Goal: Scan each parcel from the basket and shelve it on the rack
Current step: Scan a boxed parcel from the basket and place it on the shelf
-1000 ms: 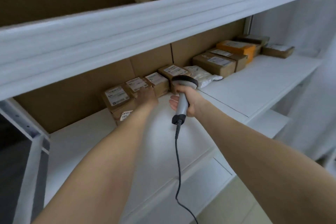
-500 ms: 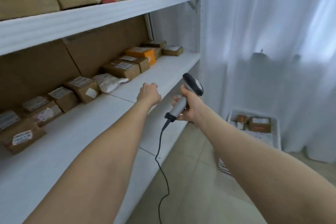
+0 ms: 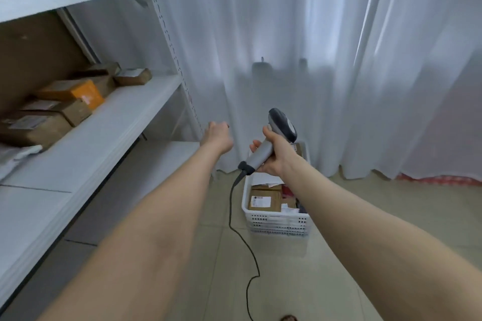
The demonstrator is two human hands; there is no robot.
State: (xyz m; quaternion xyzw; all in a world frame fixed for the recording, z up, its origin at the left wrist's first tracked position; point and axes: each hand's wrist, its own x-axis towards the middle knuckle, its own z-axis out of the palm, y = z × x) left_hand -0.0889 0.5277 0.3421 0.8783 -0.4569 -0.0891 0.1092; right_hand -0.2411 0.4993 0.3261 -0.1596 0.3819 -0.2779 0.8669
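Fingers (image 3: 257, 144) of right hand (image 3: 277, 156) are gripping barcode scanner (image 3: 283, 122) handle; left hand (image 3: 217, 135) is curling shut, holding nothing. Parcels (image 3: 263, 200) are lying in white basket (image 3: 276, 221) on floor, right of rack (image 3: 109, 138).

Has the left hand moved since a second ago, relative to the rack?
Yes. The left hand has pulled away from the back of the middle shelf and is now out past the rack's end upright, nearer the basket.
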